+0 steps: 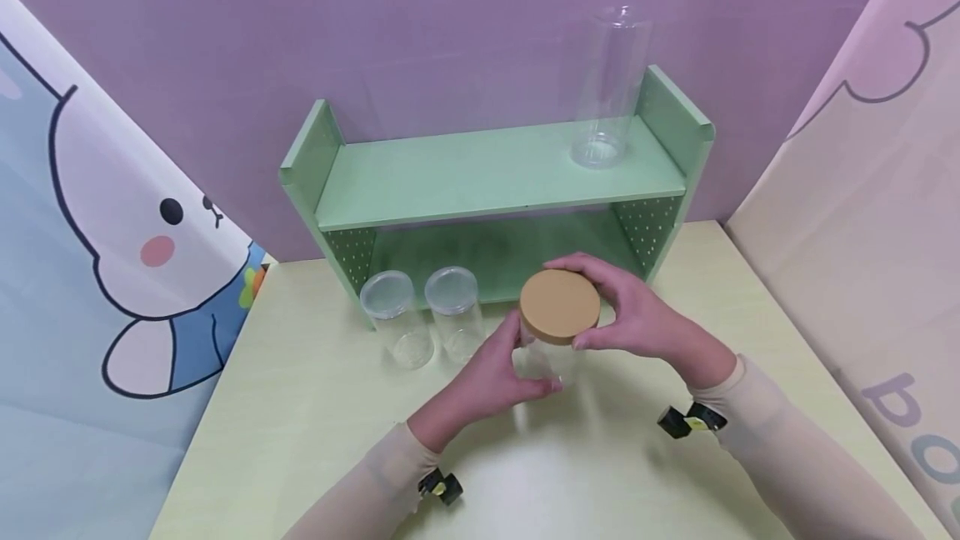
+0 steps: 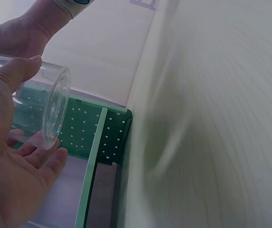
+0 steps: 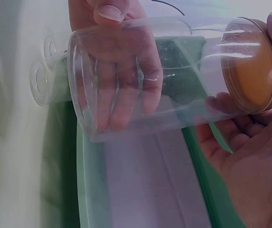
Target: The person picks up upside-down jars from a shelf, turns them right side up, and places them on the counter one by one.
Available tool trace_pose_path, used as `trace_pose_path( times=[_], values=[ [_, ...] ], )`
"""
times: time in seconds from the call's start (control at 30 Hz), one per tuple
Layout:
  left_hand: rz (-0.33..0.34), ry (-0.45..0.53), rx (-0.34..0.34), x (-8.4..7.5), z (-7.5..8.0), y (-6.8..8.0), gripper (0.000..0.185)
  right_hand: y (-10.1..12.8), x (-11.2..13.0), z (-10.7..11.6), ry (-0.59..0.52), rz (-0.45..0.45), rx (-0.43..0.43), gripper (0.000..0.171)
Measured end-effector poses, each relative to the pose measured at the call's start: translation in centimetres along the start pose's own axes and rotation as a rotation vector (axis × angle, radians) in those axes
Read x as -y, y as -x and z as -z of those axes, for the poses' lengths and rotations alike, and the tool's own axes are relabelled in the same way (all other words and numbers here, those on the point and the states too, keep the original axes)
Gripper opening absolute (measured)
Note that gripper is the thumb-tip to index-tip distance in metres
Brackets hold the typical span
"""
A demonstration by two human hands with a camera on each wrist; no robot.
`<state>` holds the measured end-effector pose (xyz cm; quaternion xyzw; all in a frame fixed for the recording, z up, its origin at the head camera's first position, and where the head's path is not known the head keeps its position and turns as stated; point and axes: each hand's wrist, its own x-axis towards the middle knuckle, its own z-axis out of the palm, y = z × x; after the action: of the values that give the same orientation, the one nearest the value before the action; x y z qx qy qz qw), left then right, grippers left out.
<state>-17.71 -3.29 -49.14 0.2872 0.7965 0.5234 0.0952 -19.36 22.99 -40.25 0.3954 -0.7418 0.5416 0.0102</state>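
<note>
Both hands hold 1 clear jar (image 1: 543,357) just above the surface (image 1: 315,407), in front of the green shelf (image 1: 487,173): the left hand (image 1: 487,377) wraps its body, the right hand (image 1: 637,315) curls round the tan lid (image 1: 559,305). The step looks like lid work; next calls for a steady body and a twist.

Beyond the jar you grip, your pale yellow wooden table (image 1: 315,407) carries a mint-green two-tier shelf (image 1: 487,177). To the left of your grip, two small lidded clear plastic jars (image 1: 423,325) stand on the table. One tall clear plastic cylinder (image 1: 609,86) stands on the shelf's top board, beyond your grip and to its right.
</note>
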Motion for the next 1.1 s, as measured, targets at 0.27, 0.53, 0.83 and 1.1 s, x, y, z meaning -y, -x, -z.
trace_pose_path(
  times=[0.27,0.53,0.83,1.1],
  values=[
    [0.007,-0.004,0.027,0.0,0.3,0.0,0.103,0.1,-0.1,-0.1,-0.01,0.0,-0.011,0.091],
    [-0.074,-0.045,-0.04,-0.8,1.1,0.3,0.094,0.4,-0.7,-0.1,-0.006,-0.006,-0.028,0.09],
    [-0.271,-0.05,-0.152,-3.1,3.9,1.2,0.063,0.9,-1.3,-0.3,0.017,-0.046,-0.062,0.089],
    [-0.368,-0.083,-0.252,-4.3,7.2,2.4,0.035,0.9,-3.3,-1.4,0.02,-0.181,-0.116,0.085]
  ],
)
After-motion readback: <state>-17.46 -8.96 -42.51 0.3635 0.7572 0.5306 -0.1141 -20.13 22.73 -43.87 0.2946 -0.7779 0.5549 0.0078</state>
